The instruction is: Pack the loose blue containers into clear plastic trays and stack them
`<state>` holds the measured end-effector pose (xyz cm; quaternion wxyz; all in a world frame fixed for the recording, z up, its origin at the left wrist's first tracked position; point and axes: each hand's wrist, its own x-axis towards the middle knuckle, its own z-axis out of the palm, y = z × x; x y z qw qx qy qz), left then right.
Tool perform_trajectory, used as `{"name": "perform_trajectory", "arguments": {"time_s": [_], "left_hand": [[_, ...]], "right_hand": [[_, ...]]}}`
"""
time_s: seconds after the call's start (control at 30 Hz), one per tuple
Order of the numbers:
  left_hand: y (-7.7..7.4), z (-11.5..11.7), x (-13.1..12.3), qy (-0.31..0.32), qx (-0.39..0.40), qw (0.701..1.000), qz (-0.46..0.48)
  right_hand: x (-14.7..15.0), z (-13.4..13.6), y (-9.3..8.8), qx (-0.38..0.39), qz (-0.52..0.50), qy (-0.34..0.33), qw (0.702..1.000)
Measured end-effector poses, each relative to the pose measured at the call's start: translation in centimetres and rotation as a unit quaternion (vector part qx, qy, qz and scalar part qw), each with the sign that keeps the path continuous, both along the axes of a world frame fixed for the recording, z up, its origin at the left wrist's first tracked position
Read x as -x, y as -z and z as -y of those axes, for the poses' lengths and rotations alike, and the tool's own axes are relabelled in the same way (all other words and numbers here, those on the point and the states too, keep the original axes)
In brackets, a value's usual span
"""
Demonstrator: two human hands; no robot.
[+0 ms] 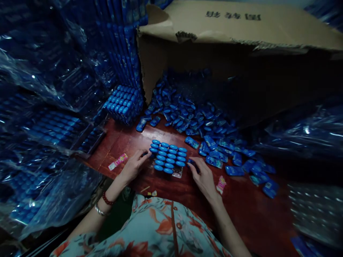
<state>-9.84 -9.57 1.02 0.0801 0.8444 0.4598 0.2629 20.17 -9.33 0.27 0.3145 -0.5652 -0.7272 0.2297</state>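
On the brown table in front of me stands a block of small blue containers (168, 157), set in rows with their rounded bright-blue ends up. My left hand (135, 164) is at the block's left side, fingers reaching toward it and slightly apart, with nothing plainly in them. My right hand (202, 175) is just off the right side, its thumb and fingers closed around a small dark-blue container (191, 162), mostly covered by the fingers. Under the block's near right corner shows a clear plastic piece (178, 173).
A large cardboard box (241, 25) lies open, spilling loose blue containers (187, 114) onto the table (150, 182). Another stacked block (122, 100) stands back left, beside plastic-wrapped packs (53, 125). Pink labels (118, 161) and a clear blister tray (316, 210) lie around.
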Motion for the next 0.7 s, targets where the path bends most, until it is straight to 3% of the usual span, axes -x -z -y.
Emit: {"name": "perform_trajectory", "arguments": {"time_s": [0.17,0.37,0.53,0.7], "left_hand": [[0.6,-0.2,-0.4,-0.001,0.008,1.0,-0.011],[-1.8,-2.0,-0.7,0.095,0.056,0.99,-0.089],[-3.2,-2.9,-1.2,0.119,0.097,0.982,-0.112],[-2.9,-1.9,-1.4,0.087,0.113,0.985,-0.097]], "right_hand": [[1.5,0.5,0.5,0.011,0.008,-0.01,1.0],[0.8,-0.4,0.7,-0.03,-0.003,0.011,1.0],[-0.2,-3.7,0.3,-0.086,0.066,0.047,0.993],[0.3,-8.0,-1.0,-0.033,0.236,0.027,0.971]]}}
